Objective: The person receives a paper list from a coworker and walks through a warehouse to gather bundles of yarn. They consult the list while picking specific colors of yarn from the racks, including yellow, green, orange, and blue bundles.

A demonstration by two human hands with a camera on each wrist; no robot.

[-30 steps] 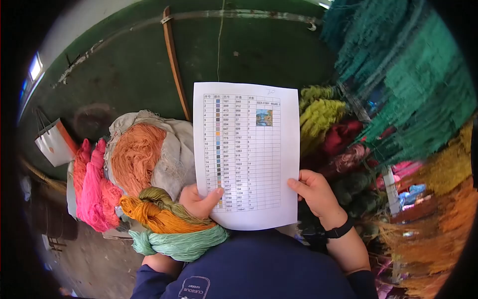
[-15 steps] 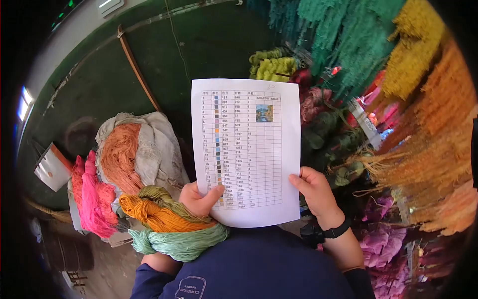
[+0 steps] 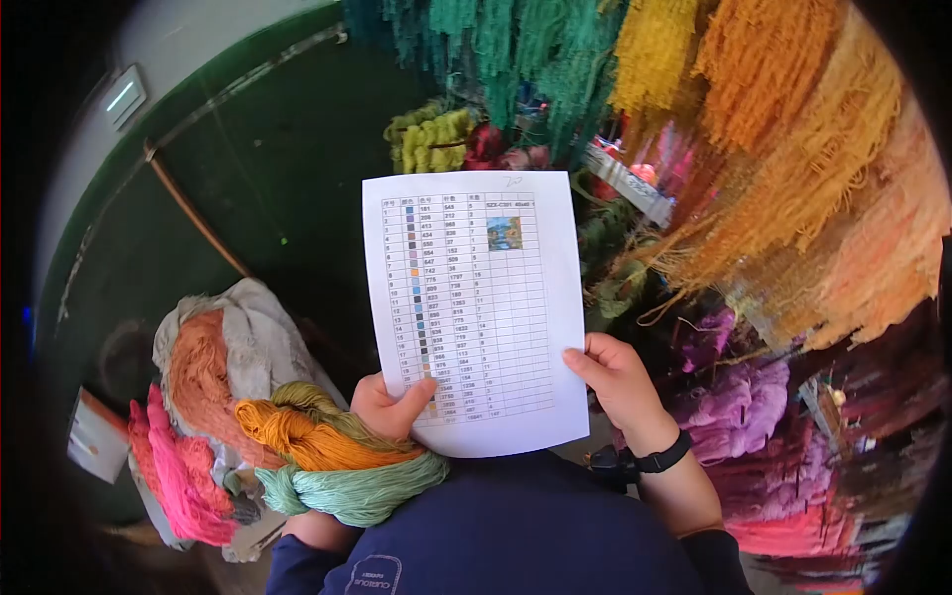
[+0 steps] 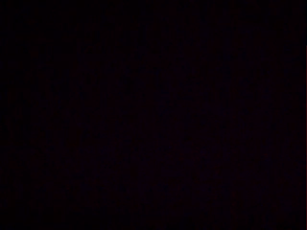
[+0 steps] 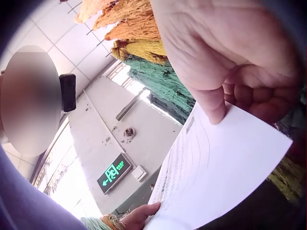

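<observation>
Both hands hold a printed sheet of paper (image 3: pixel 540 327) in front of the body in the head view. It carries a numbered table with a column of colour swatches and a small landscape picture. My left hand (image 3: pixel 390 407) pinches the lower left edge, thumb on the printed face. Over the left forearm lie skeins of yarn: olive, orange (image 3: pixel 307 436) and pale green (image 3: pixel 362 488). My right hand (image 3: pixel 625 382) pinches the right edge between thumb and curled fingers; the right wrist view shows this hand (image 5: pixel 235 52) close up. The left wrist view is black.
Hanks of yarn hang along the right: teal (image 3: pixel 496 59), yellow (image 3: pixel 650 55), orange (image 3: pixel 773 59) and purple (image 3: pixel 739 407). At the left, pink skeins (image 3: pixel 174 476) lie beside a pale cloth sack (image 3: pixel 263 337) of salmon yarn. A green exit sign (image 5: pixel 114 173) hangs on the wall.
The head view has turned to the right, so the hanging yarn fills more of it and the sack has shifted left and down. Both hands keep their grip on the paper.
</observation>
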